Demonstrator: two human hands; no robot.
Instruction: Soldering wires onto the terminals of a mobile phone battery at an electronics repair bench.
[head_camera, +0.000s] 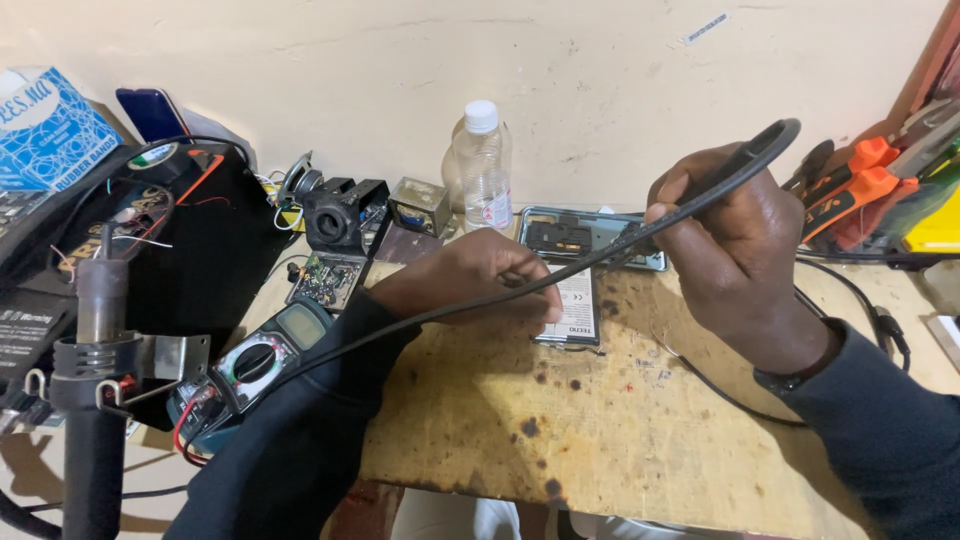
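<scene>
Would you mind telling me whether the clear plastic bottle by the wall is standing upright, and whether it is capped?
Upright and capped: the bottle stands on its base against the wall, white cap on top.

Premises: a small electronics repair workshop, run from one cluttered bench against a bare, scuffed wall (620, 70). Evidence follows. The wooden board (600, 420) serving as worktop is stained and burn-spotted. A multimeter (255, 365) with red and black leads lies at its left edge. A hot-air wand (95, 400) stands in a holder in the foreground. A bare circuit board (325, 280), a small transformer (420, 205) and a speaker (298, 182) lie near the wall. An opened phone (590, 240) sits mid-bench. Orange-handled pliers or cutters (855, 180), partly out of view, hang at right. A clear bottle (482, 170) holds what is possibly solvent.
</scene>
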